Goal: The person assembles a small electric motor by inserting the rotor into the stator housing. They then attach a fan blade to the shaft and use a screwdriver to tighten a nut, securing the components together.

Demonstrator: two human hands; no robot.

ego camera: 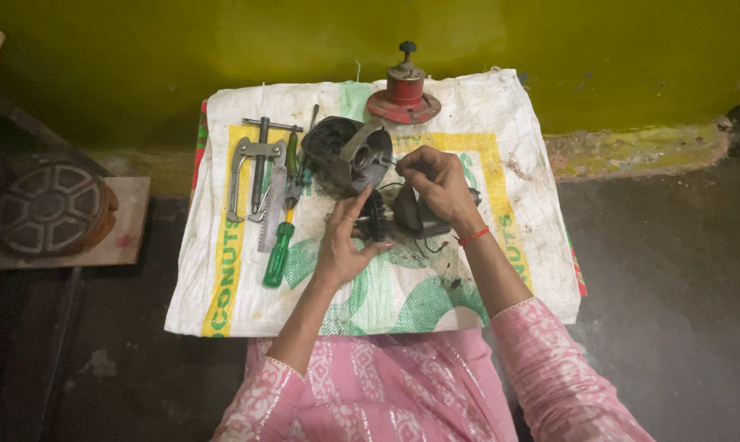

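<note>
The small dark motor part (415,214) lies at the centre of the frame on the white woven sack (501,123), its long axis running roughly left to right. Both hands close on it from opposite sides. The right hand (437,182) sits over its upper right end, fingers curled and pinching something thin above it, perhaps a wire; what exactly, I cannot tell. The left hand (347,241) comes from the lower left, fingers clasped on the part's dark left end. Just above and left rests a round grey housing (352,151). Further left lie a green-handled screwdriver (279,250) and a metal puller (255,168); a red flanged piece (404,92) stands at the top.
</note>
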